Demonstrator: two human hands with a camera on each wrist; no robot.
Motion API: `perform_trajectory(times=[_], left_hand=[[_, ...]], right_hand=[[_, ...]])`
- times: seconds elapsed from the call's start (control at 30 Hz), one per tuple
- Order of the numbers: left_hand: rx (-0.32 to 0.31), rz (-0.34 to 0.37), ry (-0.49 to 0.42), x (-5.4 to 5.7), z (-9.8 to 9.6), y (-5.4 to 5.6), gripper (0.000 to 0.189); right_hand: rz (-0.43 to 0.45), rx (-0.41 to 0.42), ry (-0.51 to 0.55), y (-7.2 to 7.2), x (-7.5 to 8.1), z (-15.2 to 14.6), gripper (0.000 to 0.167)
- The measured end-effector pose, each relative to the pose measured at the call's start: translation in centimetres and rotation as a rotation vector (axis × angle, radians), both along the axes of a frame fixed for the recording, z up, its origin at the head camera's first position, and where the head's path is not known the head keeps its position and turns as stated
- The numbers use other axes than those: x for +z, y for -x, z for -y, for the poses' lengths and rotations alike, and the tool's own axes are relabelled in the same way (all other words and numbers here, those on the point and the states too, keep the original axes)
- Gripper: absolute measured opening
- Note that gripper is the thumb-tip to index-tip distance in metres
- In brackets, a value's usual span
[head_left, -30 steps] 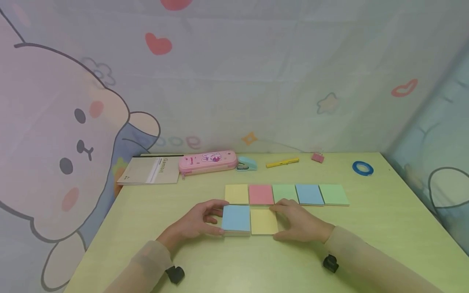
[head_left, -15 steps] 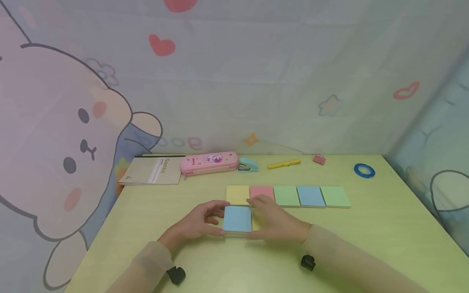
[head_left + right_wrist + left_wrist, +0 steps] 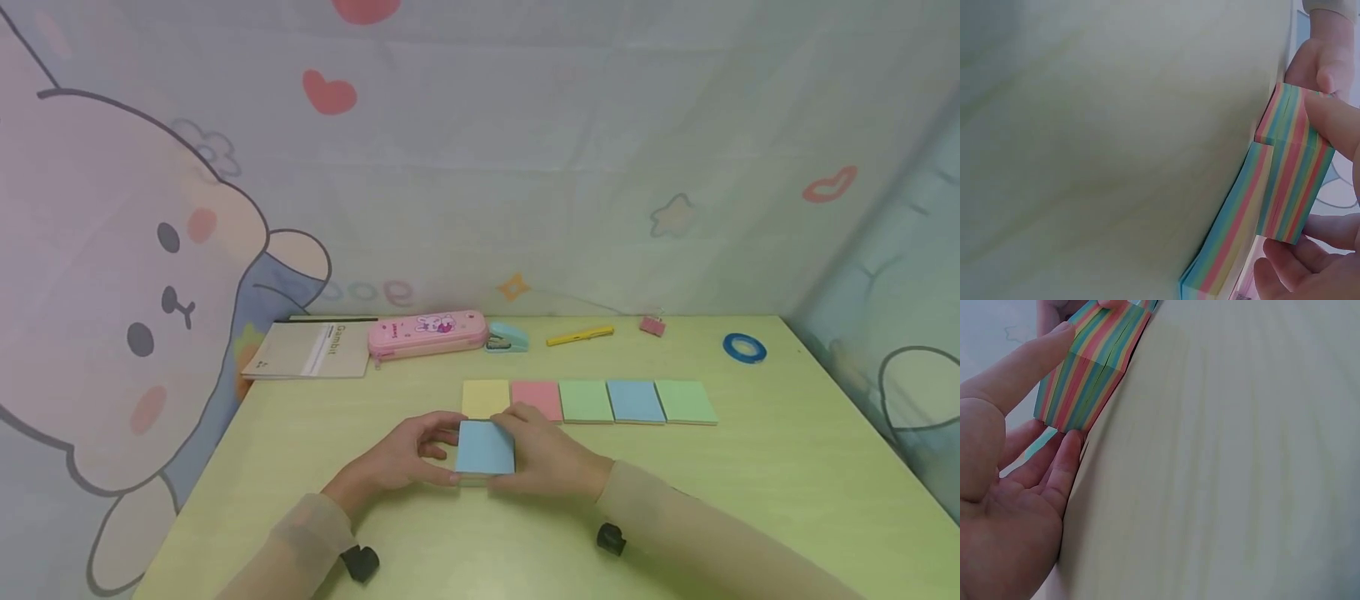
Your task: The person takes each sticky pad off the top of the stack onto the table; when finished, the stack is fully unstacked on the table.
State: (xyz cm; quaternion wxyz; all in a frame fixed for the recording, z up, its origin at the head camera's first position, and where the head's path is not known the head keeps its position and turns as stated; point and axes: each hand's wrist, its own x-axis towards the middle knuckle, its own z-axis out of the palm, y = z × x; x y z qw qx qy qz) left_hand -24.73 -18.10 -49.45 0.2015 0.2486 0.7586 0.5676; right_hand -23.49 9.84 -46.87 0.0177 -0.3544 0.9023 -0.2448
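In the head view a stack of sticky note pads (image 3: 482, 447) with a blue top sheet lies on the table in front of me. Its layered coloured edges show in the left wrist view. My left hand (image 3: 401, 452) grips its left side, thumb at the front corner and fingers behind. From the right, my right hand (image 3: 553, 454) holds the same stack between thumb and fingers. A lower sticky note pad (image 3: 1227, 228) with a yellow top stands against the stack in the right wrist view; my right hand hides it in the head view.
Behind the hands runs a row of sticky note pads (image 3: 587, 402) in yellow, pink, green and blue. Farther back lie a notebook (image 3: 303, 350), pink pencil case (image 3: 427, 333), mint stapler (image 3: 508, 337), yellow pen (image 3: 580, 336), pink binder clip (image 3: 652, 326) and blue tape roll (image 3: 745, 348).
My right hand has moved left from the yellow pad to the blue-topped stack and now holds it, covering the yellow pad. My left hand has stayed at the stack.
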Motion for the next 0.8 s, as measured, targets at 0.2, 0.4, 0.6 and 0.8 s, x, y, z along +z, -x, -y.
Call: perform_trajectory(times=[0.2, 0.4, 0.6, 0.8], left_hand=[[-0.002, -0.018, 0.003, 0.1, 0.0, 0.1, 0.076], [0.002, -0.006, 0.009, 0.0, 0.0, 0.0, 0.078], [0.014, 0.005, 0.02, 0.1, -0.1, 0.0, 0.076], [0.022, 0.024, 0.024, 0.0, -0.2, -0.1, 0.075]], right_hand=[[0.001, -0.015, 0.0, 0.2, 0.2, -0.1, 0.076], [0.021, -0.035, 0.013, 0.2, 0.7, -0.6, 0.082], [0.058, -0.071, 0.094, 0.2, 1.5, -2.9, 0.084], [0.044, -0.114, 0.129, -0.1, 1.9, -7.3, 0.078]])
